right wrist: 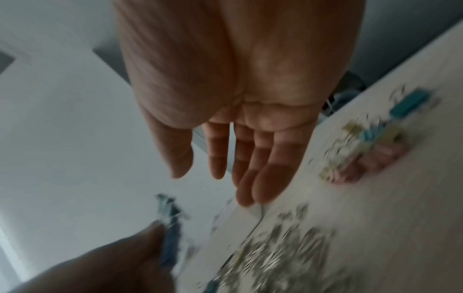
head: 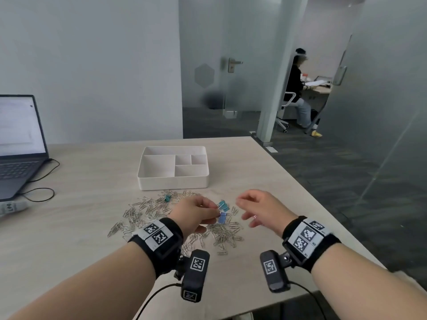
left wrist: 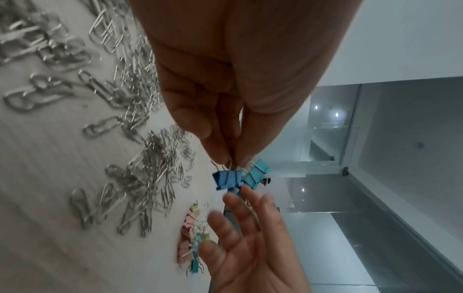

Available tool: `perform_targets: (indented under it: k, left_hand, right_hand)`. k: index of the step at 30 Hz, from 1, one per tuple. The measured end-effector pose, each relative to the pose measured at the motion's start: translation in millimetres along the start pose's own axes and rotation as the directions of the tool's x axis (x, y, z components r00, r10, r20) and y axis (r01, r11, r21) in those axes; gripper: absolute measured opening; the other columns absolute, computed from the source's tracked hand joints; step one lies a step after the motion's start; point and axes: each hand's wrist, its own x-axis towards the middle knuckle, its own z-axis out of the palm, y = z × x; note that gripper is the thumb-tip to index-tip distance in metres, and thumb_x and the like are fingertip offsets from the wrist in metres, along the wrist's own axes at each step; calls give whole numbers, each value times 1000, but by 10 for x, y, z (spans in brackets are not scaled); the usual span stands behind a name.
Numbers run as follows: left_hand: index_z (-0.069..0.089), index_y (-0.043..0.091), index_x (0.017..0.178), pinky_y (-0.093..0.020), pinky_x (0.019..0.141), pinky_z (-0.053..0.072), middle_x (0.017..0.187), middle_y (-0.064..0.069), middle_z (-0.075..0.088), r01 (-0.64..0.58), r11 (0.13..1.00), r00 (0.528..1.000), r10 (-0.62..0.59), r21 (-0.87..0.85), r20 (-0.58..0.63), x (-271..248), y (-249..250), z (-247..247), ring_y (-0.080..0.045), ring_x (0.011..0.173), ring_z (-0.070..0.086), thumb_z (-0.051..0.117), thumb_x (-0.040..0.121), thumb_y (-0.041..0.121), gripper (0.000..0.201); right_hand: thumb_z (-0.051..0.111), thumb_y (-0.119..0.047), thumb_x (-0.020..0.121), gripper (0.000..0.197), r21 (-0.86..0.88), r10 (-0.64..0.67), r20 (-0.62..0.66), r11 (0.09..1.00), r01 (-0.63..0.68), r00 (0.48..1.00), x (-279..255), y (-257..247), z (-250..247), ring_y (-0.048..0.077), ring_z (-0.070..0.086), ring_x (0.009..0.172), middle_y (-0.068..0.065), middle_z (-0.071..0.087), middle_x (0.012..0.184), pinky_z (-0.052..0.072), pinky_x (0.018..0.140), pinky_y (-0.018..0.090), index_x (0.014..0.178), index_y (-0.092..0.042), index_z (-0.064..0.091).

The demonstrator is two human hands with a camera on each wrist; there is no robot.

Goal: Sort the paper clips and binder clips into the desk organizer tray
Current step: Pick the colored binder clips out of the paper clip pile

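My left hand (head: 209,212) (left wrist: 229,160) pinches the wire handles of two blue binder clips (head: 223,212) (left wrist: 239,178), held a little above the table. One clip is darker blue (left wrist: 226,180), the other light blue (left wrist: 258,174). My right hand (head: 251,209) (right wrist: 233,168) hovers just right of them, fingers relaxed and holding nothing. Silver paper clips (head: 143,211) (left wrist: 140,158) lie scattered over the table below and left of the hands. A pile of pink, yellow and teal binder clips (left wrist: 190,237) (right wrist: 371,150) lies under my right hand. The white organizer tray (head: 173,181) stands behind the clips, its compartments empty.
A teal binder clip (head: 166,199) lies among the paper clips near the tray. An open laptop (head: 18,144) with a black cable (head: 44,192) sits at the table's left. The table's right edge (head: 323,204) runs close to my right hand. A person sits at a desk in the far room.
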Motion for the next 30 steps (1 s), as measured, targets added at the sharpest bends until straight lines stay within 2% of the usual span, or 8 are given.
perform_targets:
  k: [2,6,11,15,19,22,26,30]
  left_hand:
    - [67,13,83,-22,49,48,71,-4,71,8,997,1000,-7,-77,18,-13,-20,70,-13,64,67,77,83,8,11]
    - [65,12,84,-25,52,51,72,-2,69,39,989,998,-34,-141,44,-31,-99,142,-13,68,68,75,83,7,11]
    - [68,9,88,-27,54,55,81,-7,70,57,991,995,-47,-124,84,-61,-184,155,-16,74,70,73,84,3,9]
    - [70,9,92,-28,53,55,83,-6,72,41,998,997,-38,-54,61,-53,-228,66,-15,74,71,74,85,8,8]
    - [71,10,92,-28,55,54,87,-8,74,5,996,1000,-4,85,-13,-26,-258,-132,-14,72,69,71,87,13,6]
    - [72,11,90,-26,54,55,92,-10,75,-20,981,998,31,195,-53,-10,-253,-293,-13,70,68,69,88,16,6]
    - [72,17,87,-31,57,56,86,-9,75,-18,946,992,58,324,-115,39,-270,-564,-21,73,71,69,88,22,6]
    - [72,21,83,-34,60,58,81,-7,75,7,920,984,64,391,-167,117,-299,-860,-32,84,72,69,88,26,7]
  right_hand:
    - [71,-32,90,22,96,-35,108,995,24,993,-37,-19,155,21,74,85,3,69,105,58,64,32,111,-28,67]
    - [72,-15,90,24,200,-85,108,978,62,991,-35,85,337,20,72,80,7,62,98,60,68,39,111,-27,70]
    - [72,-5,89,25,244,-53,122,970,22,991,-63,179,356,16,70,74,4,66,88,58,63,30,109,-20,73]
    - [71,-10,90,21,-31,-20,-39,999,19,999,97,246,124,12,67,69,-2,70,86,54,61,28,107,-22,73]
    - [63,-15,92,20,-402,-35,-189,915,-45,981,241,237,-216,4,63,68,-9,67,92,48,55,14,106,-28,70]
    - [61,-17,92,26,-650,-1,-184,750,-121,983,338,274,-397,13,61,88,0,70,115,46,77,22,116,-22,71]
    - [59,-17,94,29,-759,86,-130,632,-155,988,403,290,-446,19,61,108,3,66,124,47,90,27,122,-19,68]
    - [63,-33,92,28,-776,105,-136,607,-172,985,461,222,-413,17,60,101,-1,66,117,48,87,27,116,-22,67]
